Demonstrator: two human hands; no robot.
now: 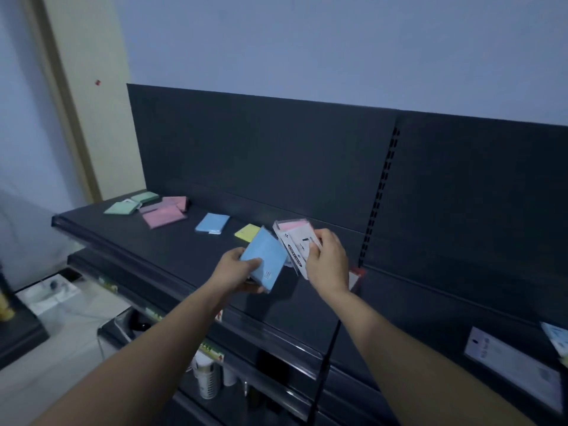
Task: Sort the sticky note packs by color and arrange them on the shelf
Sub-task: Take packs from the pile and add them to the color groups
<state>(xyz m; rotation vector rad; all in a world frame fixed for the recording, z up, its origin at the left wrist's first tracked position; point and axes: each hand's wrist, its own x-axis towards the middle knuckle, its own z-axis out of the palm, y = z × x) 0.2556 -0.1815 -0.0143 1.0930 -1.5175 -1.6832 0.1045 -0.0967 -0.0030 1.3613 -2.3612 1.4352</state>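
My left hand [238, 272] grips a blue sticky note pack [264, 259] just above the dark shelf [147, 238]. Beside it, my right hand [327, 259] holds a small stack of packs [296, 238], white label side toward me, with a pink one at the back. On the shelf lie green packs [123, 207] at the far left, then pink packs [164, 212], one blue pack [212, 223] and a yellow pack [246, 232] partly hidden behind the blue pack in my left hand.
A dark back panel [261, 155] rises behind the shelf, with a slotted upright [381, 192] at its right. White cards [513, 361] lie on the adjoining shelf at the right. Lower shelves hold bottles [206, 379]. A white box [49, 295] sits on the floor at left.
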